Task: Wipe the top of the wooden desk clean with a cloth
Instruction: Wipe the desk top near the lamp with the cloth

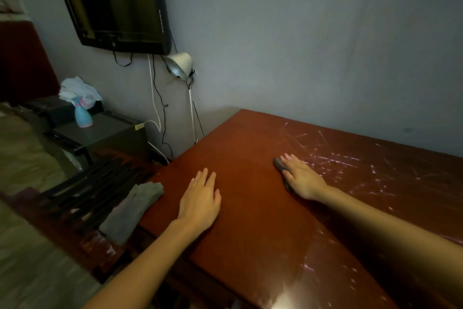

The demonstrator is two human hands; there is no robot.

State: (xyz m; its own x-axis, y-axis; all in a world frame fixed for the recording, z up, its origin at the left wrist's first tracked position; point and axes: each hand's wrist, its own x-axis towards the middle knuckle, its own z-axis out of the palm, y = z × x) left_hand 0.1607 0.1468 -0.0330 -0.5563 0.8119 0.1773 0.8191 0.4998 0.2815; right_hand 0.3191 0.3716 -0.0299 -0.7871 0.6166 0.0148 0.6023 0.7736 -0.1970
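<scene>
- Under the right hand (pixel 302 178), a small dark cloth (pixel 278 164) lies flat on the wooden desk (pixel 250 233); the fingers are straight and close together and press down on it, pinching nothing, and only its far end and a sliver by the heel of the palm show.
- Left of that, well apart from it, the left hand (pixel 200 198) rests palm-down on bare wood with its fingers straight and slightly spread, holding nothing.
- Both forearms reach in from the near edge of the view.
- To the right of the dark cloth, pale scratch-like streaks (pixel 350 163) cover the desk top toward the wall and the right side; the wood around the left hand looks plain red-brown.
- A grey cloth (pixel 135 206) hangs over the desk's left edge, near the left hand but not touching it.
- Beyond the desk's far left corner, a white lamp (pixel 179 64) stands against the wall, cables (pixel 155 98) hanging beside it.
- A dark television (pixel 112 0) is mounted on the wall above the lamp.
- Farther left, a blue spray bottle (pixel 82 114) stands on a low dark cabinet (pixel 107 133), with a crumpled white rag (pixel 77 90) behind it.
</scene>
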